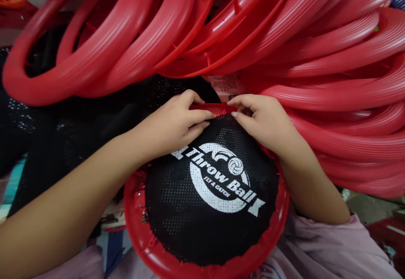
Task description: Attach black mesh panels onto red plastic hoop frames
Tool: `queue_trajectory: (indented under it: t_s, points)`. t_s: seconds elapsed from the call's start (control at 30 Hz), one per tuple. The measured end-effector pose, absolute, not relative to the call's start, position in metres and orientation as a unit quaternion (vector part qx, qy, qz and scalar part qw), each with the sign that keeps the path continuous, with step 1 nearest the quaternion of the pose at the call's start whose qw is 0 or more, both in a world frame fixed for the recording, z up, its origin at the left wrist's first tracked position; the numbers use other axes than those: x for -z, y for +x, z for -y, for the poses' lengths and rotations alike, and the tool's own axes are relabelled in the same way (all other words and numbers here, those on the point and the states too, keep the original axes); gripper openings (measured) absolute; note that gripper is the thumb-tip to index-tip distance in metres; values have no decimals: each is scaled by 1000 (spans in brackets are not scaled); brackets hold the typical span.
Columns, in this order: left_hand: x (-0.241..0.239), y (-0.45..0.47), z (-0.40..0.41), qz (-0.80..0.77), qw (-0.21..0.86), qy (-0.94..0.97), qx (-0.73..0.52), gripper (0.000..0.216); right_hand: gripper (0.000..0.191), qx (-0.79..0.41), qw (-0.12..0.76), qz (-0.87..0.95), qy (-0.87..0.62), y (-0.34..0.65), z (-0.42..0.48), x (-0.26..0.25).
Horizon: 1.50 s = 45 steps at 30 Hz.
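A red plastic ring lies on my lap, its hollow, pegged side facing up. Stretched across it is a round black mesh printed in white with "Throw Ball, Fly & Catch". Along most of the edge the mesh meets small pegs inside the ring. At the far edge my left hand pinches the mesh border with its fingertips. Just right of it, my right hand has its thumb on the mesh edge and its index finger at the ring's outer rim, closed around that spot. What lies under the fingertips is partly hidden.
Many red rings are piled in an arc at the back and right, close to my right hand. More black mesh lies heaped on the left. A printed box shows behind my hands.
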<state>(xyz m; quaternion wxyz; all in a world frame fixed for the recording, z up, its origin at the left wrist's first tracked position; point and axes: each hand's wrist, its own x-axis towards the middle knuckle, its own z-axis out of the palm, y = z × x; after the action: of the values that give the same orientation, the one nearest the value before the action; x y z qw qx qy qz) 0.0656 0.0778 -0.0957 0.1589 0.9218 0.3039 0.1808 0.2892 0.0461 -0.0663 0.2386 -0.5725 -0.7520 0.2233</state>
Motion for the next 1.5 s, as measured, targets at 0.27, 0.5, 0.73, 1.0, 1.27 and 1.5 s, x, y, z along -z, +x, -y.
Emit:
queue_trajectory:
  t_s: [0.27, 0.5, 0.73, 1.0, 1.27, 1.5]
  points:
    - [92, 66, -77, -300, 161, 922, -182, 33, 29, -235, 249, 742, -577, 291, -44, 64]
    - [95, 66, -78, -308, 160, 922, -171, 34, 28, -239, 239, 742, -579, 290, -47, 68]
    - [71, 67, -65, -397, 72, 913, -65, 31, 26, -189, 241, 766, -566, 291, -40, 59]
    - [38, 53, -47, -538, -49, 841, 28, 27, 20, -170, 86, 822, -537, 286, -20, 39]
    - [34, 47, -45, -501, 13, 864, -51, 23, 24, -7, -57, 853, -519, 258, -21, 62]
    - [65, 68, -68, -462, 108, 878, -69, 26, 21, -5, -44, 845, -533, 256, -21, 68]
